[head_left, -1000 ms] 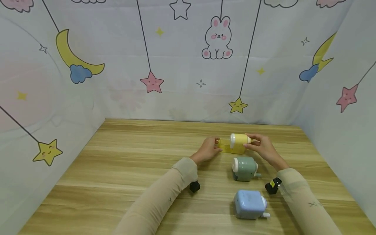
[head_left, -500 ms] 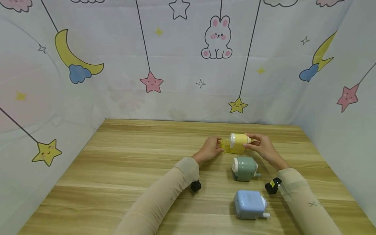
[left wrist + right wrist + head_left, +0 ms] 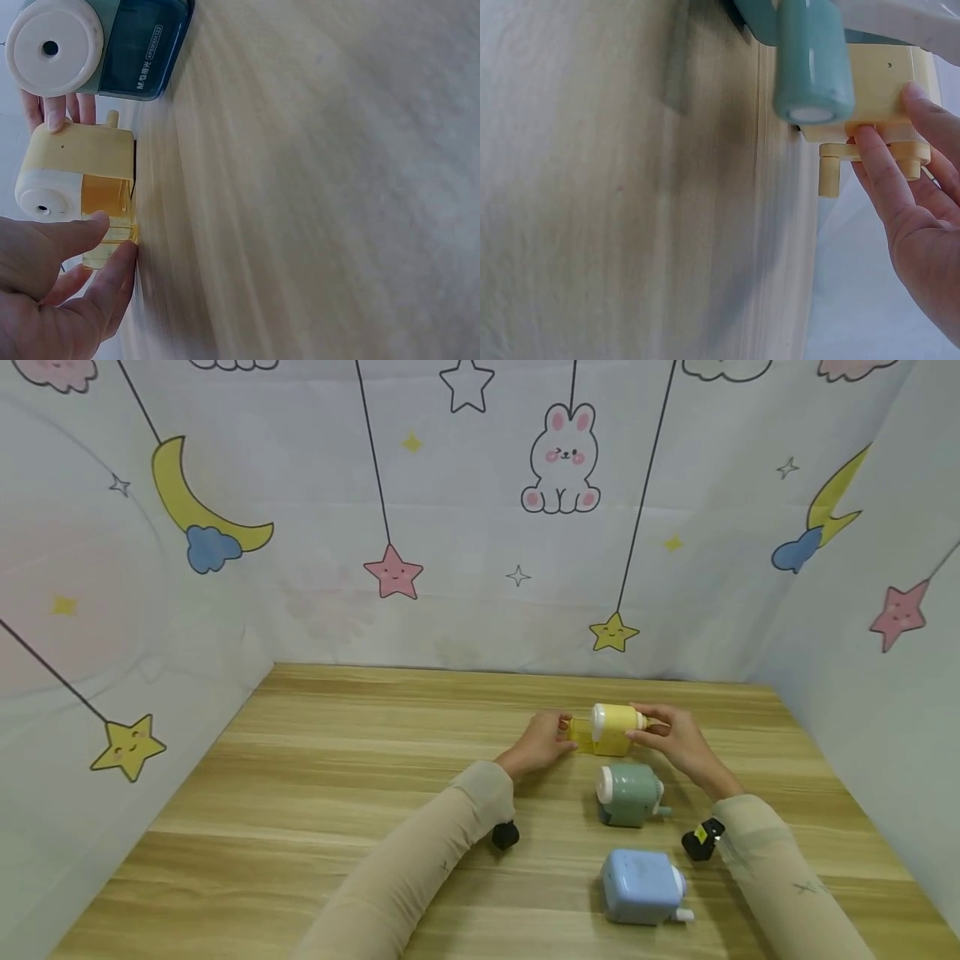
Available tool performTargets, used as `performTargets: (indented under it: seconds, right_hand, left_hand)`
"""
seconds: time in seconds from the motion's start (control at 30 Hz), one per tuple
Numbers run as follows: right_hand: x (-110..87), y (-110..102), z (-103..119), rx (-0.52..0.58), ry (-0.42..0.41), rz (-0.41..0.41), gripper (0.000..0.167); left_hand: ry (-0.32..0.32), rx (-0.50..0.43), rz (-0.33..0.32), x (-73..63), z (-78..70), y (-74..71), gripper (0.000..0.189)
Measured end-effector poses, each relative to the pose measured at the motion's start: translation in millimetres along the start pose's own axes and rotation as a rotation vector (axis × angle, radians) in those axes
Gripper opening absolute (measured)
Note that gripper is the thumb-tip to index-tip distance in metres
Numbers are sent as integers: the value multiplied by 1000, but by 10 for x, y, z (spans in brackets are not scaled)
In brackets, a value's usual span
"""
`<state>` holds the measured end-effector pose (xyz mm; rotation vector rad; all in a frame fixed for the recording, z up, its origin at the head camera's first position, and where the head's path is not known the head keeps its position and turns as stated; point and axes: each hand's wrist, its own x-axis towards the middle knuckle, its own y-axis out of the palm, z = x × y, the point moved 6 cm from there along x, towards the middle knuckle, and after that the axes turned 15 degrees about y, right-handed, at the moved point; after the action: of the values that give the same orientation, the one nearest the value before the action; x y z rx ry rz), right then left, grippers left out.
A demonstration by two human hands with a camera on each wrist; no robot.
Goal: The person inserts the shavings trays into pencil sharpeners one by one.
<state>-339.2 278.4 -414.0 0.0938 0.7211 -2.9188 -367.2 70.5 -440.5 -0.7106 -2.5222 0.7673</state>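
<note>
A yellow crank pencil sharpener point(image 3: 613, 731) lies at the far right part of the table. Its transparent yellow drawer point(image 3: 582, 737) sticks out of the left side, partly in the body. My left hand point(image 3: 538, 743) pinches the drawer's outer end between thumb and fingers; the left wrist view shows the drawer point(image 3: 96, 253) in this grip. At the crank end, my right hand point(image 3: 678, 739) holds the sharpener's body, with the thumb and fingers on its sides. In the right wrist view, the yellow crank handle point(image 3: 829, 174) hangs beside the fingers.
A green crank sharpener point(image 3: 628, 795) stands just nearer than the yellow one, between the forearms. Closer still is a blue sharpener point(image 3: 641, 887). Black wrist cameras point(image 3: 506, 835) sit under both sleeves. A patterned cloth point(image 3: 480, 527) borders the wooden table point(image 3: 337, 760) at the back and sides.
My left hand has shifted slightly right toward the sharpener's body, and a little less of the drawer sticks out. The right hand keeps its hold. The head view has shifted slightly.
</note>
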Motion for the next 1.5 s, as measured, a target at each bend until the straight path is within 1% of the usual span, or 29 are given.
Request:
performTargets:
  seconds: [0.13, 0.4, 0.63, 0.9, 1.03, 1.3, 1.5]
  right_hand:
    - [-9, -7, -2, -11, 2, -5, 55]
    - [-16, -2, -11, 1, 4, 2, 55]
    - [-4, 4, -12, -10, 6, -1, 55]
    - [-11, 6, -14, -9, 9, 4, 55]
    - [-16, -2, -12, -12, 14, 5, 57]
    - [-19, 0, -3, -7, 18, 14, 57]
    - [-25, 11, 0, -20, 17, 12, 57]
  left_hand:
    - [-1, 10, 1, 9, 5, 9, 51]
    - [6, 37, 7, 31, 15, 7, 51]
    - [-19, 11, 2, 24, 35, 16, 51]
    - [1, 42, 2, 19, 8, 2, 50]
    - [0, 54, 4, 22, -6, -3, 50]
    - [-21, -8, -4, 29, 12, 13, 52]
    - [-14, -10, -5, 25, 23, 24, 51]
